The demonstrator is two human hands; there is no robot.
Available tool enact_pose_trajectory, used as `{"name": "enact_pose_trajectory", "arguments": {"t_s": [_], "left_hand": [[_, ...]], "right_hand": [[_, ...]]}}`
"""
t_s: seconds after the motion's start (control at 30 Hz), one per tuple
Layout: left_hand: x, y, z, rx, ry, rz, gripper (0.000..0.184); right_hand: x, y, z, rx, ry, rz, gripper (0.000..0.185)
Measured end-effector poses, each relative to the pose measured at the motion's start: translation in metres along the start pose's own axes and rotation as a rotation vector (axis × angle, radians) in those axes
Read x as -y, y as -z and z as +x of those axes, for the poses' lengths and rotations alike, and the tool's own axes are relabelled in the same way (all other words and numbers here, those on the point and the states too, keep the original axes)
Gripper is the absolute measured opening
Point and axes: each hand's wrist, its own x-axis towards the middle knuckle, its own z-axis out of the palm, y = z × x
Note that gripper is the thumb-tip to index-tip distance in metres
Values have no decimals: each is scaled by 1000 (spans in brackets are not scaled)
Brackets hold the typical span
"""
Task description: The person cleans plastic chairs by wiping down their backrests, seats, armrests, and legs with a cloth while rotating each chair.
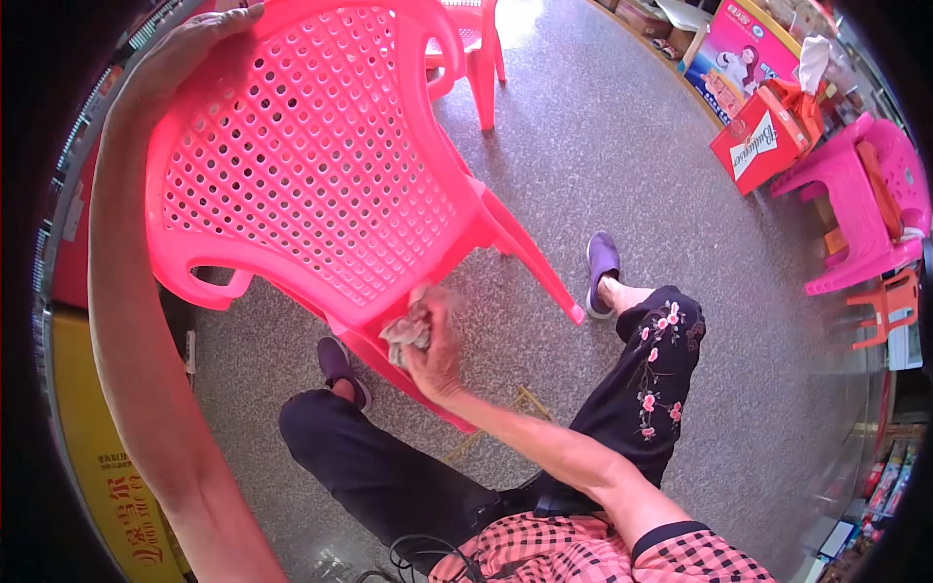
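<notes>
right fingers (pixel 438 325) hold crumpled cloth (pixel 406 332) against the pink chair (pixel 321 160).

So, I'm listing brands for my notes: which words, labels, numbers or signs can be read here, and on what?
"Budweiser": on the red box.
Yellow panel: red characters and Latin letters, sideways, too unclear to quote surely; the small line above is unreadable.
Poster: lettering too blurred to read.
Packets, lower right: too small.
</notes>
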Motion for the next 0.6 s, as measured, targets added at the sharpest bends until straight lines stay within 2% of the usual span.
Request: {"name": "enact_pose_trajectory", "arguments": {"t_s": [0.03, 0.07, 0.13, 0.2, 0.23, 0.27, 0.3, 0.33, 0.4, 0.53, 0.6], "left_hand": [[-5, -4, -1, 3, -1, 3, 28], [-10, -7, -3, -67, 81, -27, 29], [-21, -10, -3, -137, 166, -53, 30], [-34, -1, -3, 127, 487, -35, 37], [-25, -1, -2, 124, 490, -34, 37], [-12, -3, 0, 83, 245, -12, 34], [-5, -1, 1, 39, -1, 14, 31], [-4, 0, 1, 31, 0, 16, 31], [-2, 1, 2, 55, 69, -31, 32], [-2, 2, 2, 123, 212, -120, 33], [-1, 4, 3, 153, 273, -155, 34]], "right_hand": [[0, -5, -4, 28, 27, -18, 40], [0, -7, -6, 26, 28, -13, 40], [-1, -11, -7, 51, 453, -404, 37], [8, -3, 11, 120, 469, -372, 34], [20, 9, 20, 341, 367, -416, 35], [29, 21, 29, 564, 265, -460, 36], [31, 31, 38, 662, 342, -562, 42], [31, 32, 39, 669, 345, -563, 42], [25, 37, 39, 628, 567, -526, 48], [16, 24, 24, 588, 475, -514, 52], [16, 19, 25, 491, 576, -499, 49]]}}
